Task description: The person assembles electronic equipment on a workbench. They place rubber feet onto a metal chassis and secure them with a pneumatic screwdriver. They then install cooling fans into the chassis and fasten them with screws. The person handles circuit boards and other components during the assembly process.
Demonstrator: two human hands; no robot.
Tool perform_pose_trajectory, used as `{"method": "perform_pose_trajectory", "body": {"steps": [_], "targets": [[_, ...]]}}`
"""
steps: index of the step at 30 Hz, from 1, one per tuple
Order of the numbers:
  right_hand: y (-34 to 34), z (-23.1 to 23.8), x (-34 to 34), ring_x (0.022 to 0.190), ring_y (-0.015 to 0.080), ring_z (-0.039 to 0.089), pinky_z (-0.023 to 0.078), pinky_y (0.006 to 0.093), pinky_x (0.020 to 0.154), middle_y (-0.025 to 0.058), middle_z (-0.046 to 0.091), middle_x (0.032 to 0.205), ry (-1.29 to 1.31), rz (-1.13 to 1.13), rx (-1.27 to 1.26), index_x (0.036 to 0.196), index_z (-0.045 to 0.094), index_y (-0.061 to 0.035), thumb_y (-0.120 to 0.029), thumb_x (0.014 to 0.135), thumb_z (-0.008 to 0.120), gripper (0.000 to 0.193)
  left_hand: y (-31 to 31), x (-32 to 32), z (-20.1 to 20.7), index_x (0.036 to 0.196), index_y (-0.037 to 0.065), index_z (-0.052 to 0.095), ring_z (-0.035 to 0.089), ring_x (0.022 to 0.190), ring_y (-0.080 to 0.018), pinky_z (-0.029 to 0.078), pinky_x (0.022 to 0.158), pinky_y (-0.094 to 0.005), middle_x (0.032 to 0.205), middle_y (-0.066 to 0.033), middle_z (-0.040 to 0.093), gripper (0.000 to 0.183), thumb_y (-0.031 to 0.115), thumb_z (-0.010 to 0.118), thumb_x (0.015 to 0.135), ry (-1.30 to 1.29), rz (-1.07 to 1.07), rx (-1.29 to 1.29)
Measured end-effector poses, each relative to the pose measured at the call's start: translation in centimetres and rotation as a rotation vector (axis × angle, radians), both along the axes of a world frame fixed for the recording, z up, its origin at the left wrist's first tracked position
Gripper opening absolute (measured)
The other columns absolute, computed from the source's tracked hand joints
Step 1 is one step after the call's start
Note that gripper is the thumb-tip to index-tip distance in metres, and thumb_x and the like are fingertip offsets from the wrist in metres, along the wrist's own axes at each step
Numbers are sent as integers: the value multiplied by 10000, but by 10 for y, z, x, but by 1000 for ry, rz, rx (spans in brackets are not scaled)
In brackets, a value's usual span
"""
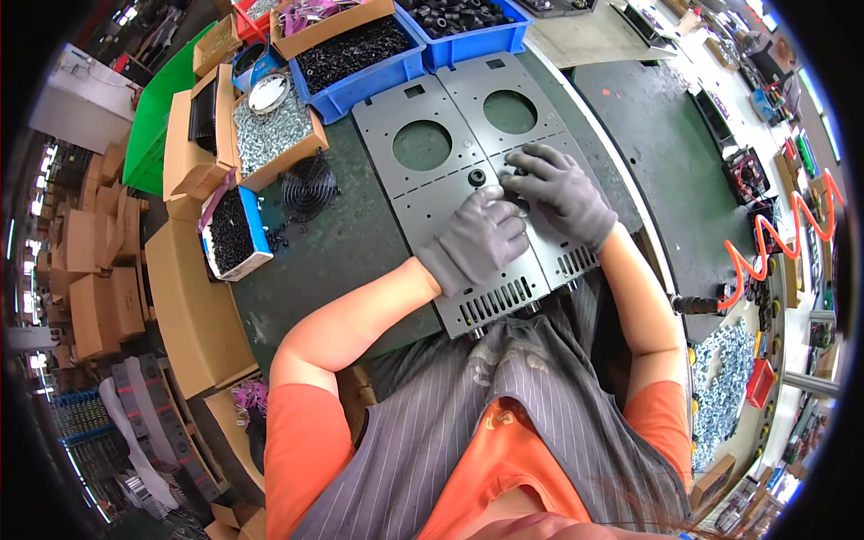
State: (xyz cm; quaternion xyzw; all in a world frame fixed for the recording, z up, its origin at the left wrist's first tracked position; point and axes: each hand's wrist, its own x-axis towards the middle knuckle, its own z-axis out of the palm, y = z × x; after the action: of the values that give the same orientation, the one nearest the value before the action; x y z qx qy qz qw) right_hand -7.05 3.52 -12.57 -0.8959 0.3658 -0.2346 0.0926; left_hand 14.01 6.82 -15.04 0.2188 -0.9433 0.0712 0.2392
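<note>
Grey panels [450,193] lying flat, long axis running away, vents nearest, gloved left hand [477,238] and right hand [560,193] fingers loosely curled on top, perhaps empty

Two grey metal plates [450,171] lie side by side, each with one round hole. Two blue bins [378,67] hold black parts. One wire fan guard [309,187].

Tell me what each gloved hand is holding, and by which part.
Neither hand clearly grips anything. The left hand and right hand rest flat on the grey metal panels with round cutouts; anything pinched beneath the fingers cannot be told.
</note>
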Motion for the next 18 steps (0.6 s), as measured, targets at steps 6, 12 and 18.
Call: {"method": "perform_pose_trajectory", "body": {"steps": [6, 12, 18], "targets": [[-20, -8, -3, 1043, 275, 581, 504, 375, 834, 54, 649, 1037, 1, -61, 262, 1064, 679, -139, -121, 758, 639, 308, 0, 18, 9, 934, 185, 674, 585, 1046, -190, 352, 1047, -431, 1019, 15, 650, 177, 234, 622, 772, -4, 46, 232], [-15, -7, -18, 907, 355, 615, 493, 422, 796, 147, 633, 965, -140, -219, 398, 987, 681, -72, -157, 848, 580, 191, -10, -5, 20, 1007, 177, 682, 538, 1123, -238, 339, 1034, -452, 1045, -20, 643, 254, 311, 647, 795, 123, 204, 254], [-11, -6, -15, 934, 347, 617, 491, 427, 832, 156, 621, 1028, -223, -440, 352, 1047, 653, -75, -181, 821, 611, 253, -38, -32, 14, 923, 179, 716, 488, 1187, -289, 334, 1011, -483, 1067, -37, 641, 238, 366, 633, 803, 3, 383, 186]]}}
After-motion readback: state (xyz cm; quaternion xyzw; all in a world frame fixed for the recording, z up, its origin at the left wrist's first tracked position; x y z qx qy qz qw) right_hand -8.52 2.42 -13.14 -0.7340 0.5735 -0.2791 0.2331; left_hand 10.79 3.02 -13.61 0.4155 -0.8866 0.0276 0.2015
